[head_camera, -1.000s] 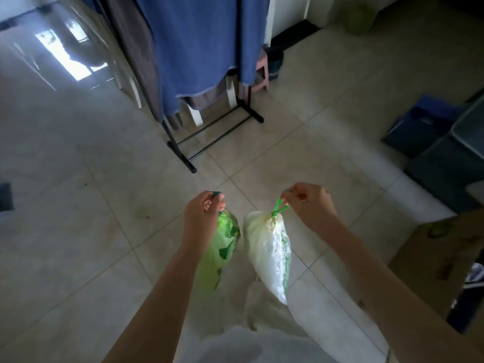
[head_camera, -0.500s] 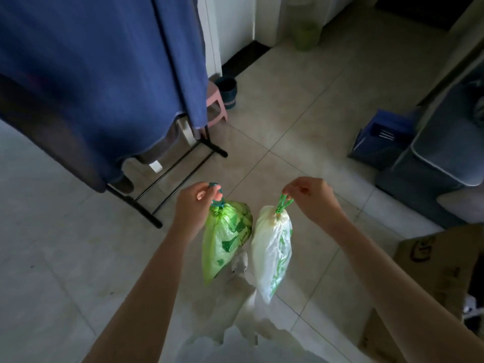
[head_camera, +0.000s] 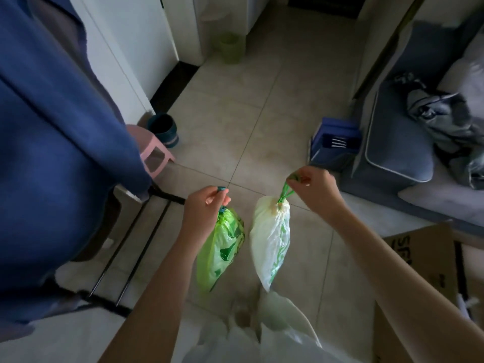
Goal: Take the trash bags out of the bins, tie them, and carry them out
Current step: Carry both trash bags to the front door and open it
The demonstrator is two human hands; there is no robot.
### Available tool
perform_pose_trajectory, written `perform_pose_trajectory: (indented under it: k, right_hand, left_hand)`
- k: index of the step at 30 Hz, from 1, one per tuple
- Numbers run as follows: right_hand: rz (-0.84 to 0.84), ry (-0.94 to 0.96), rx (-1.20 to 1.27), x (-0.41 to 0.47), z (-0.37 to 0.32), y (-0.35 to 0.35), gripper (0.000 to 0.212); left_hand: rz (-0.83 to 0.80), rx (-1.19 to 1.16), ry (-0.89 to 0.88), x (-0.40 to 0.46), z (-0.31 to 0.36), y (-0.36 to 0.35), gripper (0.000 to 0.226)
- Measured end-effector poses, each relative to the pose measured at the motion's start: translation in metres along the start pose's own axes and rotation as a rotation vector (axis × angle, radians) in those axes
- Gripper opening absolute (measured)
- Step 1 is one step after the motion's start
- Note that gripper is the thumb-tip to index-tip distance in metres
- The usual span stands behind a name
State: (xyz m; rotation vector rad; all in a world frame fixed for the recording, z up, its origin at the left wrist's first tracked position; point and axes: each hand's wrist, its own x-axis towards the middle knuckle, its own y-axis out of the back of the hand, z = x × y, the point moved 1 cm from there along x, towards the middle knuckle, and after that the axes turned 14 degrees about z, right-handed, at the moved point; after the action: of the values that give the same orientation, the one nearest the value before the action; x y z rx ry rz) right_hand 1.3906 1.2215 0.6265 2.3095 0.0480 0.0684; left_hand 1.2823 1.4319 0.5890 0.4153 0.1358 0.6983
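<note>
Two tied trash bags hang in front of me above the tiled floor. My left hand (head_camera: pixel 207 208) is closed on the drawstring of the bright green trash bag (head_camera: pixel 220 250). My right hand (head_camera: pixel 313 187) pinches the green drawstring of the white trash bag (head_camera: pixel 272 242), which hangs just to the right of the green one. The bags are close together and may touch lightly. A pale green bin (head_camera: pixel 231 48) stands far ahead by the wall, and a dark teal bin (head_camera: pixel 163 129) sits beside a pink stool (head_camera: pixel 152 153).
A clothes rack (head_camera: pixel 136 247) draped with a blue blanket (head_camera: pixel 52 142) fills the left side. A grey sofa (head_camera: pixel 400 142) with clothes and a blue box (head_camera: pixel 335 142) are on the right. A cardboard box (head_camera: pixel 424 289) sits at the lower right. A tiled passage runs ahead between them.
The view has swung right and moved forward: the rack and blanket now fill the left, the sofa and passage have come into view. Both hands keep holding the bags.
</note>
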Motion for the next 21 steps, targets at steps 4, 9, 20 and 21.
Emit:
perform_pose_trajectory:
  k: [4,9,20,21]
  right_hand:
    - [0.022,-0.018,-0.008,0.079,0.000,-0.008,0.012]
    - [0.020,0.006,-0.002,0.185,-0.003,-0.013,0.016]
    - [0.047,0.014,-0.061,0.412,0.000,-0.020,0.023]
    - [0.063,0.008,-0.069,0.434,0.001,-0.023,0.025]
  left_hand:
    - [-0.025,0.042,-0.085,0.078,0.017,-0.041,0.020]
    - [0.008,0.058,-0.109,0.168,0.046,-0.092,0.021]
    - [-0.069,0.031,-0.112,0.372,0.091,-0.215,0.020]
    - [-0.085,0.026,-0.114,0.391,0.094,-0.227,0.019]
